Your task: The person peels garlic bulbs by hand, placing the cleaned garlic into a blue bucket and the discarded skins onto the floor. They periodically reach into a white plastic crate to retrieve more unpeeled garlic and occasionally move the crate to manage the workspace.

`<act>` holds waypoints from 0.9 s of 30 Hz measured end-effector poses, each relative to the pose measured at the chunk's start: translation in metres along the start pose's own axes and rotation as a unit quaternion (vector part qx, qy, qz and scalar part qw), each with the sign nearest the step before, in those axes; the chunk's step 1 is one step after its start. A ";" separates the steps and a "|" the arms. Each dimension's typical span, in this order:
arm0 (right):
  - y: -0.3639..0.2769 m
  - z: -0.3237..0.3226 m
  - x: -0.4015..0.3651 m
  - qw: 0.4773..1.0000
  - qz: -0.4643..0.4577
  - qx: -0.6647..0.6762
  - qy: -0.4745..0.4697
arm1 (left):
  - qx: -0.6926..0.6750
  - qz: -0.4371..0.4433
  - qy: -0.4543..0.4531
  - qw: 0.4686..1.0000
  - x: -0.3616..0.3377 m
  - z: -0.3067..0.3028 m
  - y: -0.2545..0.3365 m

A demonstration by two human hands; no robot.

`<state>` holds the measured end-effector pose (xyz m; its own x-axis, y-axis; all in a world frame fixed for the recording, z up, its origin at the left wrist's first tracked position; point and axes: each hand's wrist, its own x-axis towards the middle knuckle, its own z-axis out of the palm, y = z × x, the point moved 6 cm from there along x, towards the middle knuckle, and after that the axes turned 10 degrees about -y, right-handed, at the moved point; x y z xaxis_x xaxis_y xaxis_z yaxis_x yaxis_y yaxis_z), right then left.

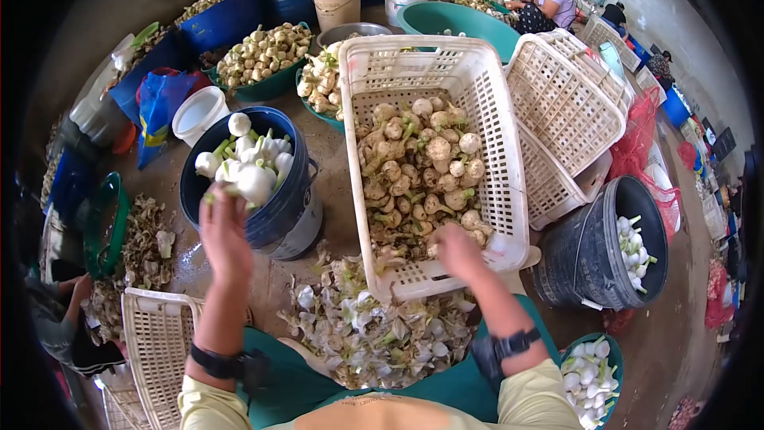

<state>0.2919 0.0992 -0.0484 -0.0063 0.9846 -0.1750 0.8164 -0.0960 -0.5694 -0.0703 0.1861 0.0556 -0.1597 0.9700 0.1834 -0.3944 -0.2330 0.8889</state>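
Note:
My left hand (226,232) is raised at the near rim of a blue bucket (280,227), its fingers stretched out and slightly blurred. Right at the fingertips is a peeled white garlic bulb (256,185), over other peeled bulbs (274,147) with short green stems. My right hand (458,252) reaches over the near end of a white plastic crate (510,183), fingers curled down against the unpeeled garlic bulbs (414,179); what they grip is hidden. The crate stands tilted towards me, brown dirty bulbs filling its lower part.
Garlic skins (382,342) are heaped between my legs. A dark bucket (569,251) of peeled bulbs lies tipped at right, near a green basin (611,378) of more. Stacked crates (569,103) stand beyond it. Green tubs of unpeeled garlic (263,60) and other people (549,0) are further back.

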 end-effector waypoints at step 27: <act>-0.091 0.025 -0.073 0.908 -0.158 0.388 0.011 | 0.268 -0.203 -0.467 0.818 -0.155 0.076 -0.071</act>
<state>0.2041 0.0323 -0.0039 -0.1517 0.9826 0.1068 0.1240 0.1261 -0.9842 0.0509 0.0578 -0.0042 0.7455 0.6482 -0.1552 0.2508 -0.0571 0.9663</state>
